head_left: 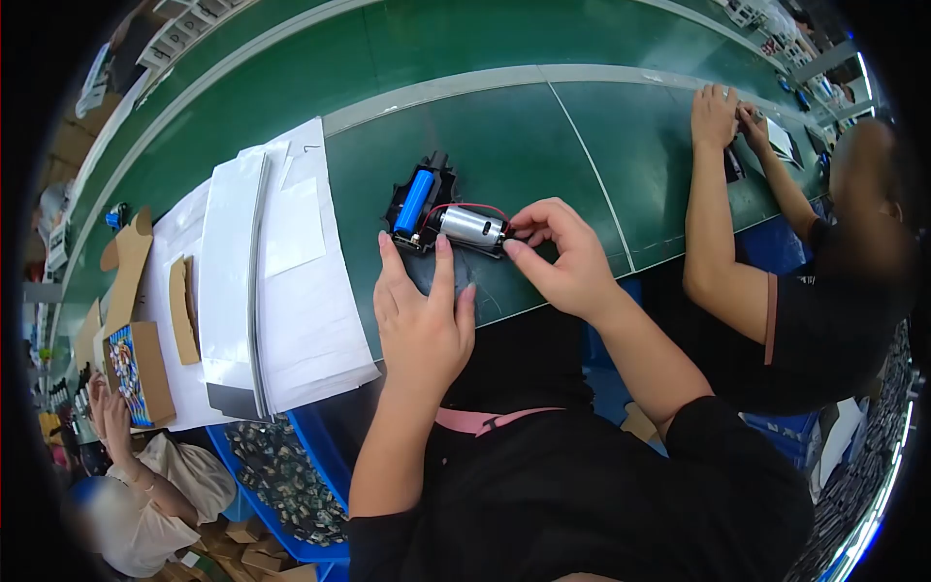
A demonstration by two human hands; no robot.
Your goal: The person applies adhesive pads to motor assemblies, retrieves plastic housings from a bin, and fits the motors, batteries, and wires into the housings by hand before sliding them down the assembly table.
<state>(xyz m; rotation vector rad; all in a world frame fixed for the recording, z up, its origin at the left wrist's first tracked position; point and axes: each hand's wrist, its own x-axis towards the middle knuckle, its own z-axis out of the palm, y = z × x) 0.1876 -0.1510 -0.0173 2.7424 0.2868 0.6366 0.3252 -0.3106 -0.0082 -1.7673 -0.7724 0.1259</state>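
A black plastic housing [438, 177] lies on the green table [495, 126] in front of me. In it sit a blue cylindrical cell [415, 201] and, to its right, a silver motor [472, 225] with a red wire curving over it. The fingertips of my left hand [422, 325] rest on the housing's near edge and the motor's left end, index and middle fingers spread apart. At the motor's right end, my right hand [567, 257] has thumb and index finger close together; whatever lies between them is too small to make out.
White sheets [301, 223] and a long pale panel [231, 281] lie to the left, beside a cardboard box [155, 373] of small parts. A blue bin [310, 436] holds many small boards. Co-workers sit at both sides; one's forearms [713, 213] reach over the table at right.
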